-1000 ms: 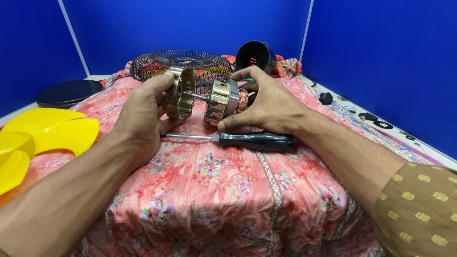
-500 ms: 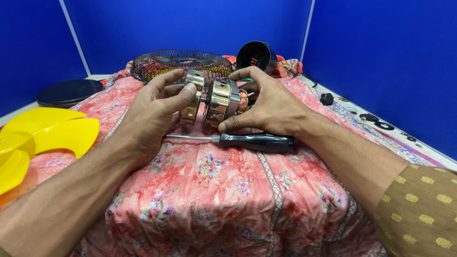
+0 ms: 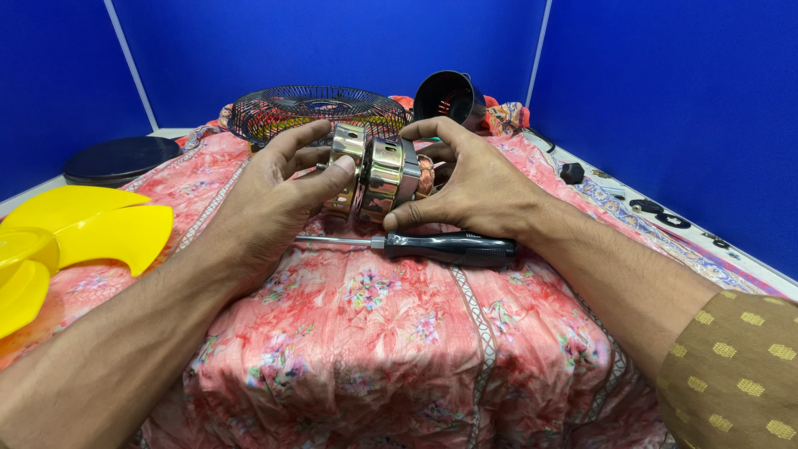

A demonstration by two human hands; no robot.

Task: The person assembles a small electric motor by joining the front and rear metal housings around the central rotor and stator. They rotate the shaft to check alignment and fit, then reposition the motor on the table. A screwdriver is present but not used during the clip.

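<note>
Both sets of fingers curl around a metal fan motor (image 3: 378, 173), the left hand (image 3: 278, 195) gripping its brass-coloured end, the right hand (image 3: 474, 183) clasping the other end. The motor sits at the middle of the pink floral cloth (image 3: 374, 333). A screwdriver (image 3: 440, 244) lies just before it, a wire fan guard (image 3: 312, 108) behind, a yellow fan blade (image 3: 75, 237) far left

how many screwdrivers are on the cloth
1. The screwdriver, with a black handle, lies on the pink floral cloth just below both hands, its shaft pointing left. Others could be hidden behind the hands or the fan guard.
</note>
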